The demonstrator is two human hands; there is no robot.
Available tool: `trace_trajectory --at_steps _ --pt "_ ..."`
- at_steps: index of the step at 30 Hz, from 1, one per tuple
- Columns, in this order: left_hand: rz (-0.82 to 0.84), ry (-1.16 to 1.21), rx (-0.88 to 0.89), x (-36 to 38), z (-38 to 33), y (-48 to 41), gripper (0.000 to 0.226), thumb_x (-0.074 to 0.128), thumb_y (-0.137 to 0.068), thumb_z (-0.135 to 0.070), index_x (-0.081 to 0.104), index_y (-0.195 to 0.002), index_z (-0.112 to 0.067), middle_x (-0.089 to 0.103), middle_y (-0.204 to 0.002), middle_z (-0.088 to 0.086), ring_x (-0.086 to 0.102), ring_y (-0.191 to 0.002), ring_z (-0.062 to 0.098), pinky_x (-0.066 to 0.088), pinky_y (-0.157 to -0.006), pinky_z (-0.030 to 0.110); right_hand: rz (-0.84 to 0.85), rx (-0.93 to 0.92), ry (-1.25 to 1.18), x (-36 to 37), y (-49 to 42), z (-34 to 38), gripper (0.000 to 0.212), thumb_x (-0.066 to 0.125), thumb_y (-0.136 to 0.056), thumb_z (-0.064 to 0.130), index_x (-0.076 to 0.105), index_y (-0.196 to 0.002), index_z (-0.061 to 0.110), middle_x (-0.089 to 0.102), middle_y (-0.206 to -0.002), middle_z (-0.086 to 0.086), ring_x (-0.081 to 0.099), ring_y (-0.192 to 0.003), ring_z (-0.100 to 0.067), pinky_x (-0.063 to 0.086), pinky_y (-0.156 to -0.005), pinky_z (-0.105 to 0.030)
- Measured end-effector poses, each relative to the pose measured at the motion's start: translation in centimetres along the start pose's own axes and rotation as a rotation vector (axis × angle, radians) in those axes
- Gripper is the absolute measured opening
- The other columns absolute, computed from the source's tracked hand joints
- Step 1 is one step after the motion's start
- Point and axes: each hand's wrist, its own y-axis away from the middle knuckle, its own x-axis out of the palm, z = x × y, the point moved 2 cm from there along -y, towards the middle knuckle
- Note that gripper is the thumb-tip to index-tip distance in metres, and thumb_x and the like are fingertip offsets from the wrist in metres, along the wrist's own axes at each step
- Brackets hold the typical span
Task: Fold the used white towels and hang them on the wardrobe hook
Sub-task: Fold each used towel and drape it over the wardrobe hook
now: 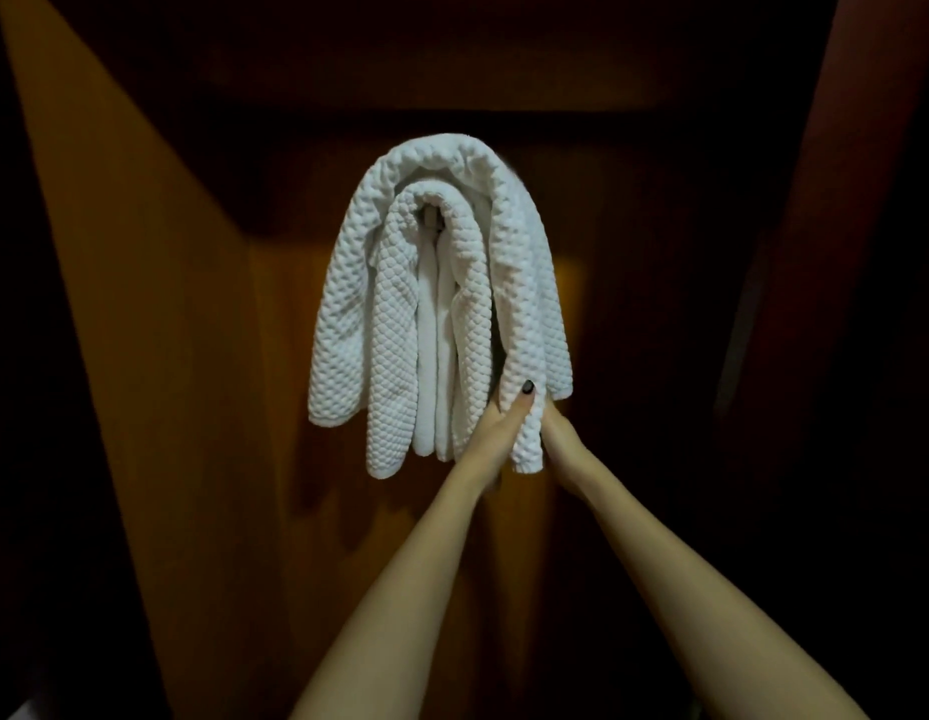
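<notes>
Item: white towels on a wardrobe hook, finishing stage.

- Outer towel (452, 158): white, quilted weave, draped in an arch above both hands. Its right-hand end hangs down into the left hand.
- Inner towel (395, 304): same weave, folded narrow. It hangs under the outer one, up and to the left of the hands.
- Hook (430, 220): small and dark, showing in the gap at the top of the inner towel, well above the hands.
- Left hand (504, 423): pinches the low right end of the outer towel, with the thumb laid over the front and the fingers behind.
- Right hand (553, 420): just beside the left one, touching the same end. Its fingers are hidden behind the cloth, so I cannot tell whether it grips.
- Wardrobe panel (166, 356): dark brown wood behind and to the left of the hands.

Step in hand, as judged: straightening the hanging end. To do it well, draw the end gently straight down, not outward, so the arch does not slide off the hook. Match its length to the far end and smooth the layers flat before letting go.

Brands, labels, writing: none can be read.
</notes>
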Motion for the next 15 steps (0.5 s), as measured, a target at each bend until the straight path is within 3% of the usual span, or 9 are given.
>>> trace_trajectory --at_steps 1,3,5,7,9,12,15 --pt "0.011 0.057 -0.031 -0.4 -0.4 0.4 0.057 0.054 -0.088 -0.055 0.056 -0.126 -0.013 0.063 -0.092 -0.011 0.051 -0.074 -0.014 0.035 -0.054 -0.006 0.015 -0.042 -0.005 0.2 0.5 0.3 0.028 0.03 -0.106 0.029 0.056 -0.099 0.021 0.061 -0.103 0.0 0.063 -0.09 0.004 0.046 -0.087 -0.016" --pt "0.05 0.097 0.009 -1.1 -0.4 0.8 0.054 0.05 -0.093 -0.052 0.048 -0.136 -0.019 0.061 -0.115 -0.008 0.054 -0.089 -0.015 0.04 -0.069 -0.003 0.069 -0.153 -0.03 -0.1 1.8 0.7 0.036 0.03 -0.105 0.036 0.053 -0.128 0.019 0.058 -0.131 -0.002 0.056 -0.12 -0.01 0.043 -0.105 -0.03" --pt "0.078 0.107 0.077 -1.6 0.1 2.0 0.048 0.047 -0.097 -0.044 0.044 -0.141 -0.023 0.054 -0.131 -0.011 0.053 -0.111 -0.009 0.042 -0.089 0.007 0.036 -0.23 -0.052 -0.8 2.7 0.3 0.042 0.03 -0.105 0.037 0.047 -0.139 0.018 0.053 -0.14 -0.001 0.051 -0.128 -0.013 0.039 -0.109 -0.033" --pt "0.049 0.133 0.124 -1.8 0.5 3.0 0.045 0.043 -0.101 -0.034 0.041 -0.144 -0.019 0.048 -0.141 -0.008 0.047 -0.126 -0.001 0.038 -0.1 0.014 0.018 -0.293 -0.007 -1.0 3.5 0.0 0.037 0.033 -0.106 0.032 0.049 -0.136 0.018 0.056 -0.135 0.001 0.052 -0.127 -0.012 0.041 -0.108 -0.03" --pt "0.049 0.152 0.135 -2.0 0.5 4.3 0.043 0.042 -0.102 -0.026 0.04 -0.145 -0.016 0.048 -0.14 -0.008 0.047 -0.122 -0.006 0.039 -0.094 0.009 0.028 -0.294 0.032 -0.6 4.2 0.0 0.029 0.035 -0.105 0.022 0.05 -0.13 0.02 0.058 -0.128 0.002 0.055 -0.12 -0.009 0.043 -0.105 -0.027" --pt "0.029 0.139 0.112 -2.7 0.6 6.1 0.038 0.044 -0.102 -0.018 0.045 -0.14 -0.013 0.054 -0.12 -0.017 0.054 -0.099 -0.022 0.042 -0.077 0.001 0.002 -0.295 0.063 -0.3 5.5 -0.3 0.034 0.04 -0.104 0.019 0.048 -0.136 0.017 0.056 -0.133 0.0 0.054 -0.123 -0.01 0.043 -0.107 -0.03" --pt "0.039 0.038 0.101 -4.4 0.7 8.7 0.038 0.048 -0.1 -0.015 0.048 -0.138 -0.013 0.056 -0.124 -0.01 0.053 -0.099 -0.022 0.04 -0.077 0.0 -0.078 -0.271 0.189 0.7 7.8 -0.8 0.049 0.047 -0.101 0.025 0.035 -0.148 0.016 0.046 -0.147 -0.003 0.046 -0.132 -0.014 0.039 -0.111 -0.036"
